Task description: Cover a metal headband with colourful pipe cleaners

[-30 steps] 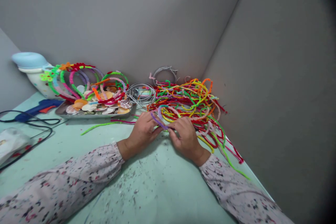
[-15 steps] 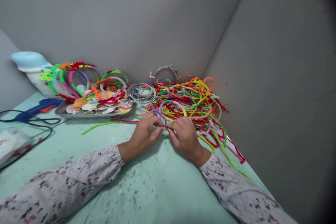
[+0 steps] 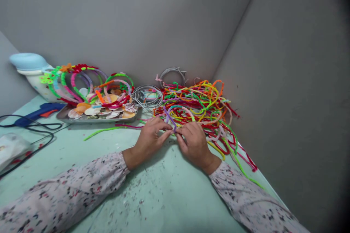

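My left hand (image 3: 153, 134) and my right hand (image 3: 193, 142) meet fingertip to fingertip above the table. Both pinch a purple pipe cleaner (image 3: 171, 119), whose free end sticks up and to the left. It appears to belong to a hoop (image 3: 176, 107) wrapped in purple, teal, pink and green that arches behind my fingers. The lower part of that hoop is hidden by my right hand. Just behind the hands lies a tangled heap of coloured pipe cleaners (image 3: 203, 96).
On the left, a metal tray (image 3: 95, 119) holds shells, with several fuzzy wrapped headbands (image 3: 73, 80) on it. Coiled grey wire (image 3: 147, 96) lies beside the tray. A blue glue gun (image 3: 37, 114) with its black cord, a plastic bag (image 3: 13, 149) and a blue-lidded container (image 3: 32, 72) are farther left.
The purple pipe cleaner's free end has swung slightly right and more upright at my fingertips. Both hands keep nearly the same place and pinch.
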### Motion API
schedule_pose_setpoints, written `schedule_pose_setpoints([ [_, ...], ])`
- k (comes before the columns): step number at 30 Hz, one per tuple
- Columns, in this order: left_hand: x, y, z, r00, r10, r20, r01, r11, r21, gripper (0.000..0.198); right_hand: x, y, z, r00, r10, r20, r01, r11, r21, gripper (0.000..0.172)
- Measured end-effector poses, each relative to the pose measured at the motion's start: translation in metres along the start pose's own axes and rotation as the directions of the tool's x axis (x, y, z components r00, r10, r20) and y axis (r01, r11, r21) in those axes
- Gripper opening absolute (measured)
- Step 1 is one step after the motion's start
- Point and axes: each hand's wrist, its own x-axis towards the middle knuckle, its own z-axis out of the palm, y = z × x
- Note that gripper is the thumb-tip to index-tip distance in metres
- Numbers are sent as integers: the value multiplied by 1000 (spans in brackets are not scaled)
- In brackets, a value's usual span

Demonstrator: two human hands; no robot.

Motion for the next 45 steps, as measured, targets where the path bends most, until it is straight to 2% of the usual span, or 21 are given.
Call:
schedule_pose_setpoints([
  [8, 0, 8, 0, 999, -49, -13, 49, 998, 41, 9, 0, -3, -1, 1000, 7, 26, -7, 1000, -14, 11],
  [17, -1, 11, 4, 976, -219, -8, 218, 975, -38, 12, 2, -7, -4, 997, -46, 55, 51, 995, -83, 15],
  [21, -1, 12, 5, 967, -256, -1, 255, 965, -67, 11, 2, -5, -3, 997, -51, 56, 56, 995, -84, 15],
  [27, -2, 10, 5, 973, -233, -7, 231, 968, -95, 11, 1, -5, -2, 999, -18, 41, 20, 998, -60, 13],
  [37, 0, 14, 8, 968, -249, -43, 248, 968, -32, 15, 1, -7, -2, 995, -82, 57, 87, 992, -96, 15],
  [45, -4, 11, 5, 989, -147, -26, 144, 985, -95, 8, 0, -3, -1, 1000, 22, -22, -23, 1000, -18, 11],
])
